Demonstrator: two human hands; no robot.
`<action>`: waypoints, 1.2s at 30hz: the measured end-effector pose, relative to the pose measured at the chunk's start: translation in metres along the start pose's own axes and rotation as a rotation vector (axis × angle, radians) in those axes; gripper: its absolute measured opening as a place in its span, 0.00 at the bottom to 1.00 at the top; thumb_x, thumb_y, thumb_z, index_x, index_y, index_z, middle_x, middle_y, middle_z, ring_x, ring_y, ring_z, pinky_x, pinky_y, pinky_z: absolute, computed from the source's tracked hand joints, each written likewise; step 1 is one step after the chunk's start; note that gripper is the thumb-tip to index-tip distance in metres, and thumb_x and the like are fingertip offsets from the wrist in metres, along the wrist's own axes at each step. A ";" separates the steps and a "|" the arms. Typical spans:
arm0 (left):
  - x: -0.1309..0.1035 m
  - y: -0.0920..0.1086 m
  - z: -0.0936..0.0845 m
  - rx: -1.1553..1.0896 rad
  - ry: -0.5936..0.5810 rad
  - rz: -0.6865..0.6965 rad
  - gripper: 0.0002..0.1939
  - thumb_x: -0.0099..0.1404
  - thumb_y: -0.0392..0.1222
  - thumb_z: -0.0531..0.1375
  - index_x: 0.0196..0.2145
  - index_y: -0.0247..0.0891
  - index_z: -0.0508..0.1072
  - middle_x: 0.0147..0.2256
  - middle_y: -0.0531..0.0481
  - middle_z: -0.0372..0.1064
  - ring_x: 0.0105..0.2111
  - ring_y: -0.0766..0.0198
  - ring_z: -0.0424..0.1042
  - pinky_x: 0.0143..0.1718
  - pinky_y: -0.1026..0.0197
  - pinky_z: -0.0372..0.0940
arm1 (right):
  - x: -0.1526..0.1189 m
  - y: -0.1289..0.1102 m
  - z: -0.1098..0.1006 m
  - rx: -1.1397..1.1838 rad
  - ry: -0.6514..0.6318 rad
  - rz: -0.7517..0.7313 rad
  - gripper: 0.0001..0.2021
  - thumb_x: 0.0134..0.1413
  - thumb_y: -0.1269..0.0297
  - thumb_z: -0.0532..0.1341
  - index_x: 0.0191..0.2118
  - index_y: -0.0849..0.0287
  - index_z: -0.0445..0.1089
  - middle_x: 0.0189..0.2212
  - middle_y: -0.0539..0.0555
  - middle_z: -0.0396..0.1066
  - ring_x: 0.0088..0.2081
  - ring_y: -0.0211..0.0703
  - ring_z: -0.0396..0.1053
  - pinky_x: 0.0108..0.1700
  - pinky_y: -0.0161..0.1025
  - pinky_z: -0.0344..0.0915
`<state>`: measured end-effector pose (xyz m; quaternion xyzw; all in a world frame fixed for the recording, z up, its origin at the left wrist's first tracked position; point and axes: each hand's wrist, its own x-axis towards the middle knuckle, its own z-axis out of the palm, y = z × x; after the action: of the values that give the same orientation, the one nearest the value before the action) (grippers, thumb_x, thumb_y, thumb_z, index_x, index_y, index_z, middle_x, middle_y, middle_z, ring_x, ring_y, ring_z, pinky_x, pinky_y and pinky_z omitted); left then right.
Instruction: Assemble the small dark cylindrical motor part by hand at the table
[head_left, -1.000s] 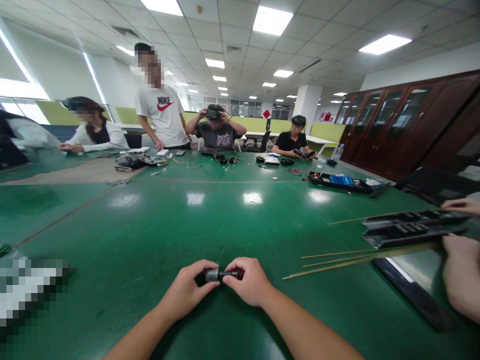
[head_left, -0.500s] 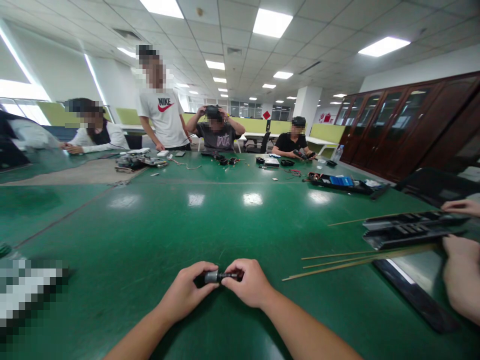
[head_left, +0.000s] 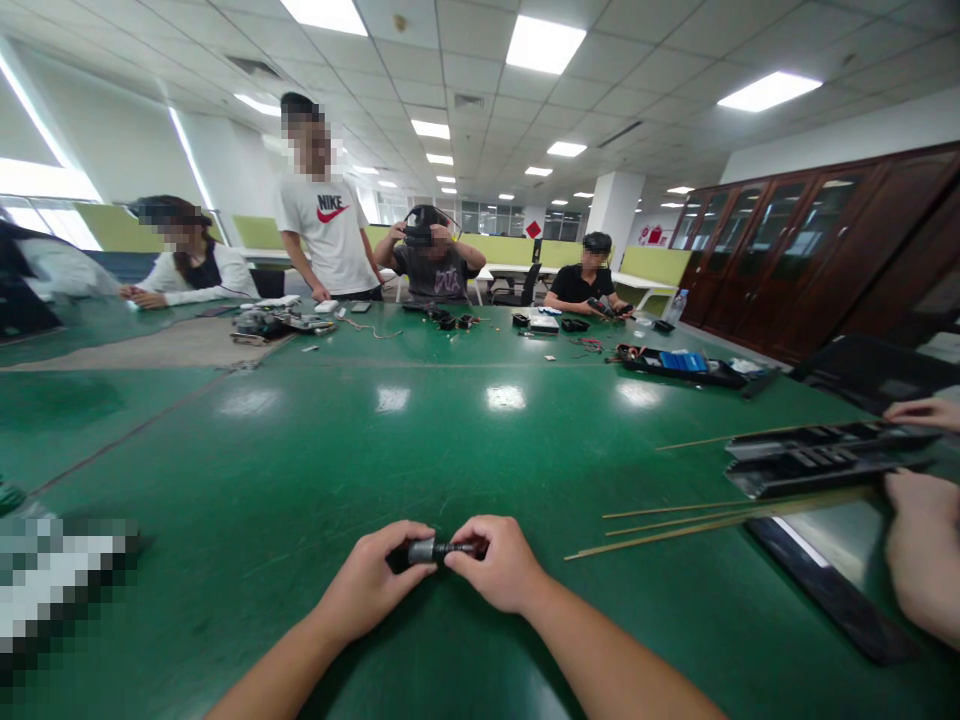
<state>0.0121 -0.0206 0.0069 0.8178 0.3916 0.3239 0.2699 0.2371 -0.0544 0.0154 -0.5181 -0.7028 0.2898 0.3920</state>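
Observation:
Low in the middle of the head view, my left hand (head_left: pixel 369 580) pinches the grey cylindrical end of a small metal part (head_left: pixel 421 551) between thumb and fingers. From the other side, my right hand (head_left: pixel 501 566) is closed on the part's thinner, dark ribbed shaft (head_left: pixel 452 549). The part lies sideways between the two hands, just above the green tabletop (head_left: pixel 450 460). Its outer ends are partly hidden by my fingers, and its exact kind cannot be made out.
Thin brown rods (head_left: pixel 675 524) lie to the right, beside a black channelled housing (head_left: pixel 817 455) and a dark flat panel (head_left: pixel 832 590). A co-worker's hands (head_left: pixel 922 550) touch the housing. Across the table are a black tray (head_left: pixel 679 365), electronic parts (head_left: pixel 277 322) and several people.
My hands hold the same part in nearly the same place. Across the table, the seated person handling a headset has lowered their head and hands slightly.

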 end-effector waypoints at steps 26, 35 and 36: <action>0.000 0.002 -0.004 0.001 0.008 -0.002 0.14 0.62 0.44 0.64 0.46 0.43 0.74 0.44 0.46 0.75 0.45 0.55 0.74 0.49 0.54 0.68 | 0.001 0.003 0.001 0.001 0.017 0.012 0.04 0.50 0.64 0.68 0.34 0.58 0.77 0.27 0.49 0.74 0.28 0.38 0.69 0.31 0.32 0.62; 0.000 -0.001 -0.003 0.010 0.019 0.003 0.14 0.62 0.44 0.64 0.47 0.43 0.74 0.44 0.47 0.76 0.45 0.56 0.74 0.49 0.55 0.69 | 0.001 0.002 0.000 0.004 0.017 0.007 0.04 0.51 0.64 0.68 0.34 0.58 0.77 0.27 0.49 0.74 0.28 0.38 0.69 0.31 0.32 0.61; 0.000 -0.001 -0.003 0.014 0.018 0.002 0.14 0.62 0.44 0.64 0.46 0.43 0.74 0.44 0.47 0.76 0.45 0.56 0.74 0.49 0.55 0.69 | 0.001 0.002 0.000 0.002 0.019 0.006 0.04 0.51 0.64 0.68 0.33 0.58 0.77 0.27 0.49 0.74 0.27 0.38 0.69 0.31 0.32 0.61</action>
<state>0.0095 -0.0193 0.0085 0.8171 0.3955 0.3287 0.2606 0.2377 -0.0524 0.0140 -0.5224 -0.6972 0.2867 0.3985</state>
